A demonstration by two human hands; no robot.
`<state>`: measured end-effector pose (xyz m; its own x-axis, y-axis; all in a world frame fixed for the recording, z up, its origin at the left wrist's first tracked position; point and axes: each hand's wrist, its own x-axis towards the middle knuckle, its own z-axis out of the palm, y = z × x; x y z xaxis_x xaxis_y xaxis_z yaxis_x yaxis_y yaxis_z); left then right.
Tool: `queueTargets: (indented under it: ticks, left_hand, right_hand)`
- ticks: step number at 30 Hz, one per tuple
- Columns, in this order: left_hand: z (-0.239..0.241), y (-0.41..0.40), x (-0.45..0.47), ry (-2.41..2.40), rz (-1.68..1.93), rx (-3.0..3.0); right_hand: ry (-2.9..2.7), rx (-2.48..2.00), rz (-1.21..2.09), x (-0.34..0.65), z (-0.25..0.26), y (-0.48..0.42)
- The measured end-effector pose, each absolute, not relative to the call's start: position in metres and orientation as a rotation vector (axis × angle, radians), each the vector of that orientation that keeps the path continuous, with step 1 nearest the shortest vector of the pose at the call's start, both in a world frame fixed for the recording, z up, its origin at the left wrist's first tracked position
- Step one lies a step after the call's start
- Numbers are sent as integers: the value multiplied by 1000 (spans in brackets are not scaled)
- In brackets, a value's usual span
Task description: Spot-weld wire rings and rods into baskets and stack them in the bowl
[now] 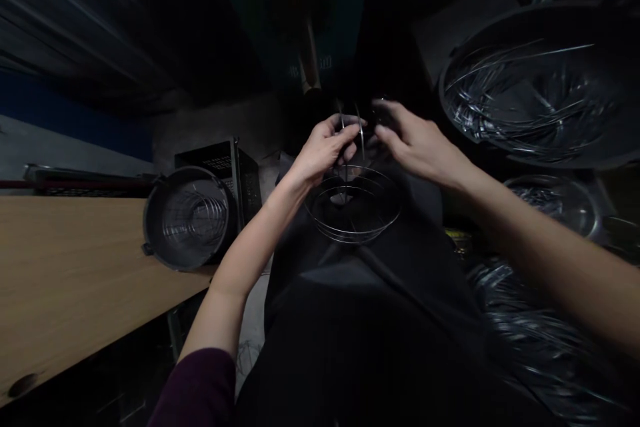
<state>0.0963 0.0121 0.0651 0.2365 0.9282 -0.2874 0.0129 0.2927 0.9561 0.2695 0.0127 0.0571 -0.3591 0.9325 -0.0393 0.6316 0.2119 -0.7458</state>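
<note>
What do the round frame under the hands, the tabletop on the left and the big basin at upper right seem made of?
Round frame: thin metal wire, shiny; bright glints along its rings. Tabletop: wood or wood-look laminate, matt; pale brown with faint grain. Basin: probably dark plastic or metal, dull; lighting leaves it open.

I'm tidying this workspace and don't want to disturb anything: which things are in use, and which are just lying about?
In use: wire basket on the lap; upright wire strip, pinched by left hand, right hand beside it.
Lying about: black tub of wire rings; black crate; large basin of wire lengths; metal bowl.
</note>
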Motion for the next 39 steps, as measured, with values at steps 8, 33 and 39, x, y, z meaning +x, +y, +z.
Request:
queueTargets:
  ticks: [8,33,39]
  left_hand:
    - [66,11,93,1238,862,1230]
    - [-2,-28,42,1476,1388,2253]
    - [-4,13,36,1447,1585,2039]
  right_hand:
    - [-1789,-1306,1849,260,39,-44]
    - [-1216,-1241,1627,219,70,45]
    - [-1238,-1293,1552,200,83,89]
